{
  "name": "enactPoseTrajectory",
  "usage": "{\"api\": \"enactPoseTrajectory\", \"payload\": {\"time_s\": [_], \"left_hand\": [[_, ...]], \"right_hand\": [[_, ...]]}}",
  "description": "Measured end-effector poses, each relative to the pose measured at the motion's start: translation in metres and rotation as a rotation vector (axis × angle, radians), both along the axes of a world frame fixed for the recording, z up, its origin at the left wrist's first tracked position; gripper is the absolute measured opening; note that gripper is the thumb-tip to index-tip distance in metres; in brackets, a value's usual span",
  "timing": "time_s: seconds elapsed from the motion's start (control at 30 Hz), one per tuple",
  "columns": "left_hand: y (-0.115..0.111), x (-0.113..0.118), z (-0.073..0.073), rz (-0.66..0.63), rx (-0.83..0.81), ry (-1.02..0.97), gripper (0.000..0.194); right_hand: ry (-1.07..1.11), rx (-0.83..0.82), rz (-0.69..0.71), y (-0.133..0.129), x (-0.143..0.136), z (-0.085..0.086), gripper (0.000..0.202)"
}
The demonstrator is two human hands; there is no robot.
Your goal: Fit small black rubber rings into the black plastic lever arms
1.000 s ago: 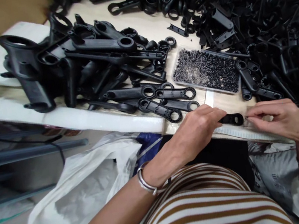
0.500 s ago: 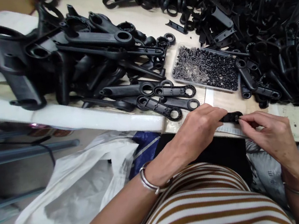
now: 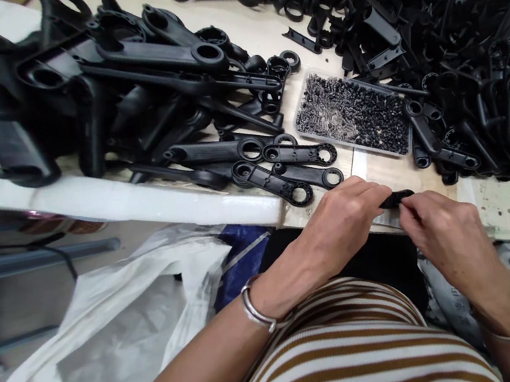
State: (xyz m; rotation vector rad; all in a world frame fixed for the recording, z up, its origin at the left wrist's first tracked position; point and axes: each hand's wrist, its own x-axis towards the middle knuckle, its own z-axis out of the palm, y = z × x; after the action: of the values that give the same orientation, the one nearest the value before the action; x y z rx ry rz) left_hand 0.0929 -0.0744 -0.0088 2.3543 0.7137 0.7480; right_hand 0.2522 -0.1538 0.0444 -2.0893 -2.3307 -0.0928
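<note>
Clasping a black moulded-plastic arm (image 3: 395,198) at the edge of a table (image 3: 391,173), our left hand (image 3: 342,215) grips its nine-o'clock end; our right hand (image 3: 445,231), fingertips together, meets the three-o'clock end, pinching what we cannot tell. We judge the piece light, stiff, slick, best held by its sides. A tray (image 3: 354,146) of springs (image 3: 319,108) sits toward eleven.

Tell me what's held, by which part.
The left grip holds a black part by its left end; the right grip, at its other end, hides any hold.
</note>
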Motion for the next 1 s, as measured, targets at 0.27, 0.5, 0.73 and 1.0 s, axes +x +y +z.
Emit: {"api": "enactPoseTrajectory", "payload": {"time_s": [0.27, 0.5, 0.73, 1.0], "left_hand": [[0.0, 0.0, 0.0, -0.007, -0.005, -0.025, 0.014], [-0.001, 0.0, 0.0, -0.028, -0.046, -0.043, 0.015], [-0.001, 0.001, -0.004, -0.032, -0.042, -0.098, 0.016], [-0.002, 0.0, -0.004, -0.021, -0.051, -0.151, 0.016]], "right_hand": [[0.41, -0.192, -0.152, 0.009, 0.012, 0.009, 0.019], [0.391, -0.225, -0.199, 0.015, 0.012, 0.011, 0.023], [0.069, -0.191, -0.097, 0.017, 0.006, 0.012, 0.025], [-0.363, -0.181, -0.118, 0.024, -0.029, 0.013, 0.023]]}}
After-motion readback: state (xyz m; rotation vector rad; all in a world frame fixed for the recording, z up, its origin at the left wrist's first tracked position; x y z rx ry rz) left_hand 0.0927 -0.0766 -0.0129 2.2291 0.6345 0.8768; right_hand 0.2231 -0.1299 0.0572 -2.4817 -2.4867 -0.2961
